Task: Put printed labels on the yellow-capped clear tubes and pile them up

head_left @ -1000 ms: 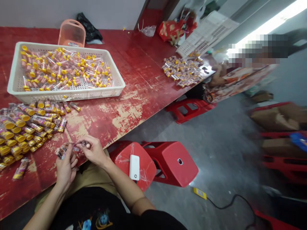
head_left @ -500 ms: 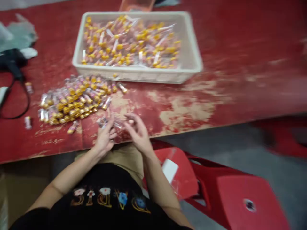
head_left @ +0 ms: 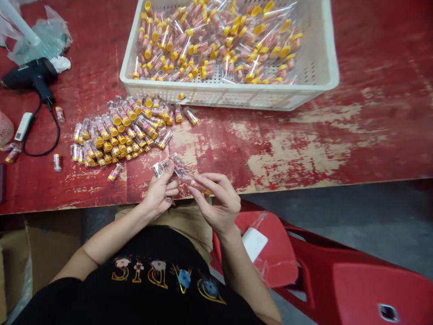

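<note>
My left hand (head_left: 162,189) is closed at the table's front edge, gripping printed clear plastic sleeves (head_left: 179,165) with its thumb on top. Close by on the right, my right hand (head_left: 219,201) pinches a small yellow-capped tube (head_left: 202,185), mostly covered by the fingers. The tube's end is at the sleeve's right end; whether it is inside I cannot tell. Left of the hands lies a pile of wrapped tubes (head_left: 117,128) with yellow caps. One wrapped tube (head_left: 115,172) rests apart, in front of the pile.
A white plastic basket (head_left: 223,94) of yellow-capped tubes in clear plastic stands behind the pile. To the left lie a black hair dryer (head_left: 29,74) with its cord and a plastic bag (head_left: 50,38). Red stools (head_left: 280,253) stand at the right, below the table (head_left: 372,149).
The view has shifted, so basket and pile appear farther right and the picture is sharper. My right hand's fingers have drawn closer together, and a yellow cap shows under them.
</note>
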